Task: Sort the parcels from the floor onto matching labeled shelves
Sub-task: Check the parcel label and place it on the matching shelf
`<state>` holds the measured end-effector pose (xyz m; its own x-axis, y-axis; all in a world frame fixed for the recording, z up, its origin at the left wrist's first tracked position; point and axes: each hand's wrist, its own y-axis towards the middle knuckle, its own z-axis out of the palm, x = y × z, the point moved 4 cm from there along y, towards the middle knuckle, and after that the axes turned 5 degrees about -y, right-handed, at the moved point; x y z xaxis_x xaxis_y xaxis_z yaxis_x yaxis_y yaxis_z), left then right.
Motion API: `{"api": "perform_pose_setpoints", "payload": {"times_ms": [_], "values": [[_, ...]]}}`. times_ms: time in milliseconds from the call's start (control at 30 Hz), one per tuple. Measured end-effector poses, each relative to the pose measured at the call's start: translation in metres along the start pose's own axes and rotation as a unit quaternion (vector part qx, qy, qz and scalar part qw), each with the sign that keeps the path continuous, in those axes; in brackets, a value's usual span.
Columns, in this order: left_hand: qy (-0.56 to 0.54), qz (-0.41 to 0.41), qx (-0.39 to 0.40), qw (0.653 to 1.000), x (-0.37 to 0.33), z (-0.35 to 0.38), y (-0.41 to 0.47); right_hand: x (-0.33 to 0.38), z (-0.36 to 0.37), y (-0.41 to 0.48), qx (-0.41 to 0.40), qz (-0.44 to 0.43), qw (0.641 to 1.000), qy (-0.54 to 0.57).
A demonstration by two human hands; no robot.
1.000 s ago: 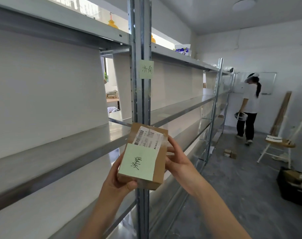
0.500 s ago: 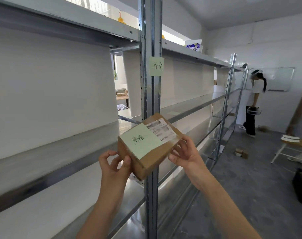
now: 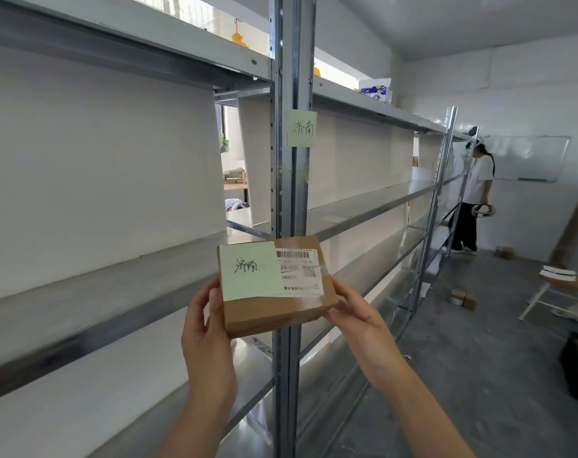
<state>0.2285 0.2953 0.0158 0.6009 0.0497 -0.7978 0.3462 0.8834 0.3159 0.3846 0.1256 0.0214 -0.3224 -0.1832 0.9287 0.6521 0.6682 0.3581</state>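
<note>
Turned level now, the box [image 3: 276, 292] is pinched by the left hand [image 3: 205, 328] and right hand [image 3: 358, 320] below the note [image 3: 301, 127], to match words.

This is a parcel storeroom or sorting room: plain white walls, a bare grey concrete floor [image 3: 479, 375] and long metal shelving [image 3: 373, 206] running down one side. A handwritten green note [image 3: 301, 127] is stuck to a shelf upright [image 3: 286, 193] — and a cardboard parcel [image 3: 274, 309] bears a barcode label [image 3: 299, 272]. Small boxes [image 3: 463, 298] lie on the floor by the racks; a whiteboard [image 3: 528, 158] hangs on the far wall.
</note>
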Motion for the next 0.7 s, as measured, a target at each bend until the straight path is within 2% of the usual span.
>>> {"api": "perform_pose_setpoints", "payload": {"times_ms": [133,200,367,567,700], "values": [[-0.015,-0.045,0.004,0.999,0.001,-0.006,0.001,-0.001,0.003,-0.002,-0.007,-0.009,1.000,-0.017],[0.011,-0.052,0.011,0.999,-0.001,-0.008,-0.001,0.000,0.008,-0.001,-0.020,-0.018,0.999,-0.025],[0.111,-0.032,0.045,0.992,-0.009,-0.016,-0.011,0.001,0.020,0.003,-0.039,-0.025,0.999,0.008],[0.110,0.033,0.026,0.993,-0.027,-0.033,-0.019,0.004,0.045,0.001,-0.015,-0.017,1.000,0.002],[0.117,0.030,0.003,0.993,-0.038,-0.045,-0.030,0.017,0.062,-0.002,0.021,-0.003,1.000,0.003]]}}
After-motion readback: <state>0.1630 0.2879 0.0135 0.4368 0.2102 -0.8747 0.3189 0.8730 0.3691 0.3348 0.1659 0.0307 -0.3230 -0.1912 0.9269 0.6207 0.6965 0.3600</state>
